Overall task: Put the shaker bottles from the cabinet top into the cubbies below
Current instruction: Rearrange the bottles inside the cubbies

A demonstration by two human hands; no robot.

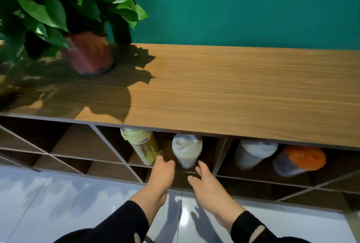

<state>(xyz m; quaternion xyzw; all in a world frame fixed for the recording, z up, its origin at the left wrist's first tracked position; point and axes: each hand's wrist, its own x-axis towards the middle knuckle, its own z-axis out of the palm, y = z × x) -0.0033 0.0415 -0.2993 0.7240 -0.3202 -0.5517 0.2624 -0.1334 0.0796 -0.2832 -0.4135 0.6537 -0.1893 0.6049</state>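
Several shaker bottles stand in the top row of cubbies under the wooden cabinet top (233, 87). A yellow-green bottle (143, 145) and a white-lidded clear bottle (187, 149) share the middle cubby. A grey-lidded bottle (253, 153) and an orange-lidded dark bottle (300, 161) share the cubby to the right. My left hand (162, 170) reaches between the yellow-green and white-lidded bottles, fingers loosely curled and empty. My right hand (206, 180) hovers just right of the white-lidded bottle's base, fingers spread, not gripping it.
A potted plant in a reddish pot (88, 54) stands at the left of the cabinet top against the teal wall. The cubbies to the left (74, 145) and the lower diagonal ones hold nothing visible. A glossy pale tiled floor (58, 203) lies below.
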